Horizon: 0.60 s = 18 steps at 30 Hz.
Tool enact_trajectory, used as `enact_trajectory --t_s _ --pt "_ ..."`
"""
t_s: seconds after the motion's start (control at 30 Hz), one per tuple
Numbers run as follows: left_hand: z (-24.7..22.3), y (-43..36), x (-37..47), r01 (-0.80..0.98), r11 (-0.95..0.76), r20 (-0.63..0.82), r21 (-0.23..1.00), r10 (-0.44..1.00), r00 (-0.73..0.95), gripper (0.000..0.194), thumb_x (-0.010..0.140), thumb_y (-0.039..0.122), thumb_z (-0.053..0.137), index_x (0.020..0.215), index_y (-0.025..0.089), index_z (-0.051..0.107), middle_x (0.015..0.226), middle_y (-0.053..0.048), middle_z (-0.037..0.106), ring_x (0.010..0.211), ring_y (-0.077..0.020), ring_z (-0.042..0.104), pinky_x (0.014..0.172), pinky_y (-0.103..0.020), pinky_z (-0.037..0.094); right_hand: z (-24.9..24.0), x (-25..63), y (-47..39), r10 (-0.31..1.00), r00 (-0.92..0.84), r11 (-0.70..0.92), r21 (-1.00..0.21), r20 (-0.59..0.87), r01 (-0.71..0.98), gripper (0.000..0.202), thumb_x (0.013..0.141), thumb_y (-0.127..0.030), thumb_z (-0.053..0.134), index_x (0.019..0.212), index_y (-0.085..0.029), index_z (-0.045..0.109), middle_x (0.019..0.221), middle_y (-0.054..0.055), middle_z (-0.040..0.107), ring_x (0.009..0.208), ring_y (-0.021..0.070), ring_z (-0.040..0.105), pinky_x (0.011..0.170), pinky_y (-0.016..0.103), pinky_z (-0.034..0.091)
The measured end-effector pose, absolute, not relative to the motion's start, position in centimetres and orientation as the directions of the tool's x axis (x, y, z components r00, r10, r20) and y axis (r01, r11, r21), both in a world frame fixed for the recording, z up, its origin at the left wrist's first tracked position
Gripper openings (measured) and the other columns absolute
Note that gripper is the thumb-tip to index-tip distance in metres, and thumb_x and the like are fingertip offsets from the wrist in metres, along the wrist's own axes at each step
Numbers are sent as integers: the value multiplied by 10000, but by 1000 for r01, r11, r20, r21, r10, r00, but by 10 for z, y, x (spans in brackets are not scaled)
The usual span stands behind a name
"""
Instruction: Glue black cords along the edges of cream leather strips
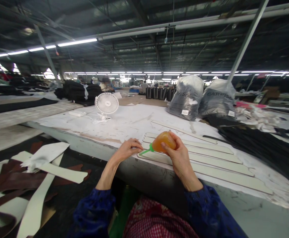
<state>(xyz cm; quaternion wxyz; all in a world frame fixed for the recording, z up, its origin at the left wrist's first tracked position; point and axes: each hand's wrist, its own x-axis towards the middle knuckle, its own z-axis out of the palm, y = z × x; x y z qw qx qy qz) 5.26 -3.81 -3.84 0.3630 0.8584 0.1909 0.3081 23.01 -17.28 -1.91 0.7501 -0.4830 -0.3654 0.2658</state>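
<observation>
My right hand (180, 158) is wrapped round a squeeze bottle (162, 142) of amber liquid with a green nozzle (146, 151). The nozzle points down and left, its tip at the rounded left end of the nearest pale strip (216, 173). Just left of the tip, my left hand (126, 150) has its fingers drawn together at the strip's end; whatever they may hold is hidden. Several long pale strips with dark edges lie side by side on the white table top (131, 122), reaching to the right. One thinner strip (184, 131) lies farther back.
A small white fan (106, 103) stands at the back left of the table, beside a white power strip (77, 113). Two filled plastic bags (187, 97) sit at the back right. Black material (260, 148) covers the right side. White and brown offcuts (42, 165) lie lower left.
</observation>
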Motion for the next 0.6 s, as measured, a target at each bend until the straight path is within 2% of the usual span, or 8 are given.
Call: enact_trajectory --t_s 0.2,0.6 --pt "-37 -39 53 106 -644 370 757 558 743 94 759 208 664 791 221 752 884 -49 622 886 -183 569 838 -322 423 -17 225 -174 753 589 386 -922 292 -37 720 568 -372 806 1211 -190 536 1164 78 621 1064 267 587 895 405 510" --pt "-37 -38 52 114 -649 367 752 557 745 94 766 254 665 800 232 749 904 -53 616 914 -196 565 847 -340 431 -19 225 -181 728 613 407 -913 308 -24 654 576 -356 796 1164 -212 551 1152 60 614 1058 261 581 914 414 493"
